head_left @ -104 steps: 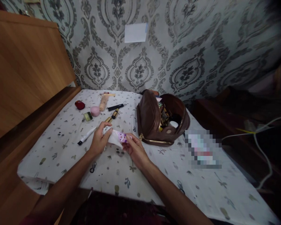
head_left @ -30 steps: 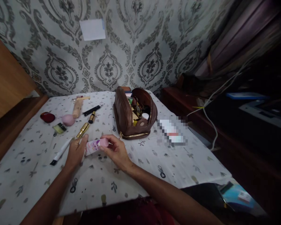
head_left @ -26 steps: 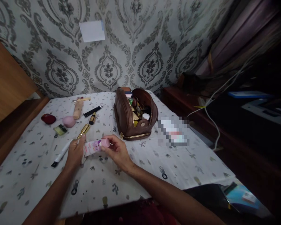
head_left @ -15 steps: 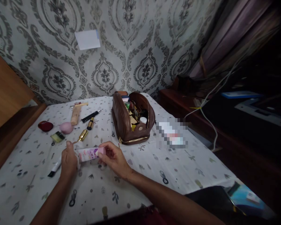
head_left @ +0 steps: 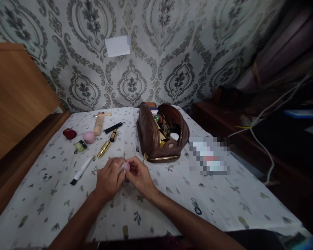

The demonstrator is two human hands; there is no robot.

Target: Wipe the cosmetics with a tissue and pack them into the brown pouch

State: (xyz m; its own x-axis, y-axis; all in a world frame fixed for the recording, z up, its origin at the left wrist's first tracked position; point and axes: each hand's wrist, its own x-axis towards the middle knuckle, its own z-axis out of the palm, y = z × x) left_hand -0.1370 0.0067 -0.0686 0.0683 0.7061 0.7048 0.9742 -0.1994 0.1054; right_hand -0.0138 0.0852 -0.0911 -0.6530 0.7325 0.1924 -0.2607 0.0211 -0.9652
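In the head view my left hand (head_left: 110,177) is wrapped around a white and pink cosmetic tube (head_left: 122,168), covering most of its printed body. My right hand (head_left: 141,177) pinches the pink cap (head_left: 127,166) at the tube's end. Both hands are close together above the cloth, in front of a brown makeup bag (head_left: 161,152) that stands unzipped and full of items. Left of the hands lies a white tube with a black end (head_left: 81,171). A gold lipstick tube (head_left: 103,149) lies just beyond the left hand.
Farther back lie a pink sponge (head_left: 89,137), a dark red oval case (head_left: 69,133), a small green-and-black container (head_left: 80,146), a beige tube (head_left: 98,125), a black pen-like item (head_left: 114,127) and a black-gold bottle (head_left: 113,135). A blurred-out object (head_left: 210,156) is right of the bag. A wooden panel (head_left: 18,104) borders the left.
My left hand has turned and closed over the tube, hiding its print; the cap now faces me more. Both hands are closer together. The whole view has shifted, moving objects rightward in the picture.
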